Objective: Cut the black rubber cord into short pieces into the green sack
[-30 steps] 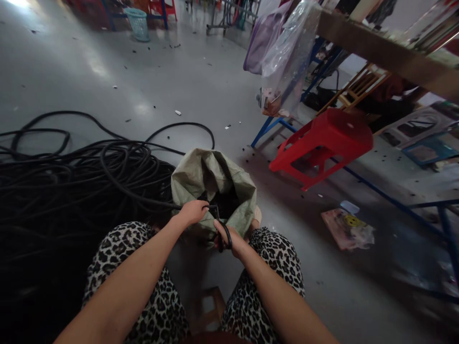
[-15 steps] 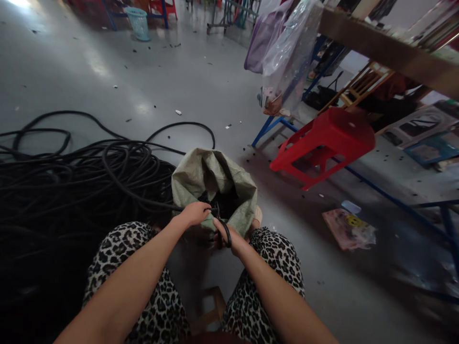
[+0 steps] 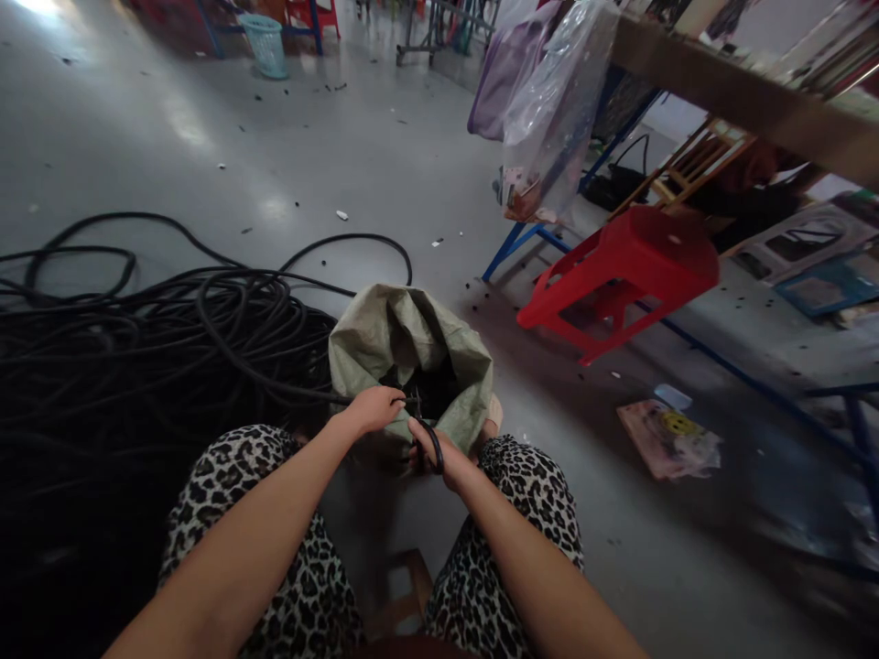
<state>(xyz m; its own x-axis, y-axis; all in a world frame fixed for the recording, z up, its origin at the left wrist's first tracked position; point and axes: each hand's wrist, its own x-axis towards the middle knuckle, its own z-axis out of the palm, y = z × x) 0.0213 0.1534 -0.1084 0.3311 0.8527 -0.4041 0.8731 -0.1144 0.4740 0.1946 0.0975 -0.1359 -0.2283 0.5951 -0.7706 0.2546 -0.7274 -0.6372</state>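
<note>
My left hand [image 3: 374, 409] is closed on the end of a black cable [image 3: 302, 392] and holds it over the near rim of a pale green woven sack [image 3: 405, 334] that stands open between my knees. My right hand [image 3: 443, 460] is closed through the black loop handles of a pair of scissors [image 3: 429, 441], whose blades meet the cable just right of my left hand. Dark cut pieces lie inside the sack. The cable runs left into a big tangled heap of black cable [image 3: 137, 366] on the floor.
A red plastic stool [image 3: 618, 275] hangs tilted on a blue table frame [image 3: 522, 240] at right. Clear plastic bags [image 3: 549, 101] hang from a wooden tabletop [image 3: 742, 101]. A printed packet [image 3: 669, 439] lies on the grey floor. A wooden stool [image 3: 405, 590] shows under me.
Nothing much has moved; my right hand with the scissors has shifted very slightly toward the cable end in my left hand.
</note>
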